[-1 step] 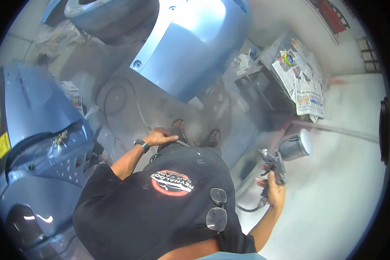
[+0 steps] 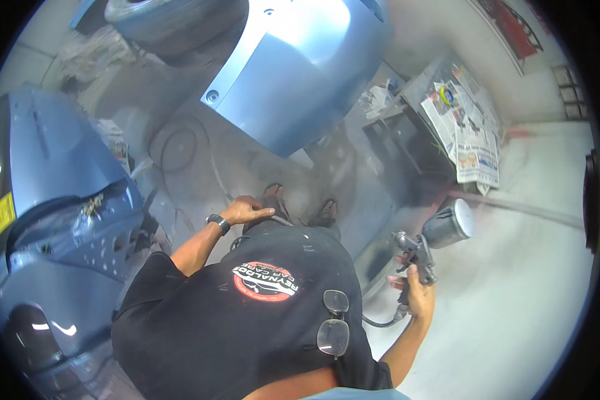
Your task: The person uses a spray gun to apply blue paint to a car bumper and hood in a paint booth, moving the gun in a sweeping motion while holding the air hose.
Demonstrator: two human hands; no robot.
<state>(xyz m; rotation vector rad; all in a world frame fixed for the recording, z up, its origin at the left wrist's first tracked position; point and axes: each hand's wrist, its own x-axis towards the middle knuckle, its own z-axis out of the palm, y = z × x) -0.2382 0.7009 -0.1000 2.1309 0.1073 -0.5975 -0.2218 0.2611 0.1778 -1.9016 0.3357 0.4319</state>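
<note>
My right hand (image 2: 421, 293) is wrapped round the handle of a metal spray gun (image 2: 417, 257), out to the right of my body. A grey paint cup (image 2: 447, 225) with a pale lid is fixed to the gun and tilts away to the right. From the base of the handle a dark air hose (image 2: 379, 324) curves back toward my side. In front of my waist, my left hand (image 2: 248, 211) is closed on a length of hose (image 2: 281, 220), thumb pointing right. Ahead hangs a glossy light-blue car body panel (image 2: 293, 87), apart from both hands.
Blue car parts (image 2: 60, 160) stand along the left. A tyre (image 2: 170, 30) lies at the far left, with crumpled plastic (image 2: 97, 53) beside it. At the right, newspaper (image 2: 477, 157) and a yellow tape roll (image 2: 446, 97) lie on a bench. Hose loops (image 2: 180, 150) lie on the floor.
The spray gun and my right hand have shifted slightly left. My left hand keeps its grip on the hose.
</note>
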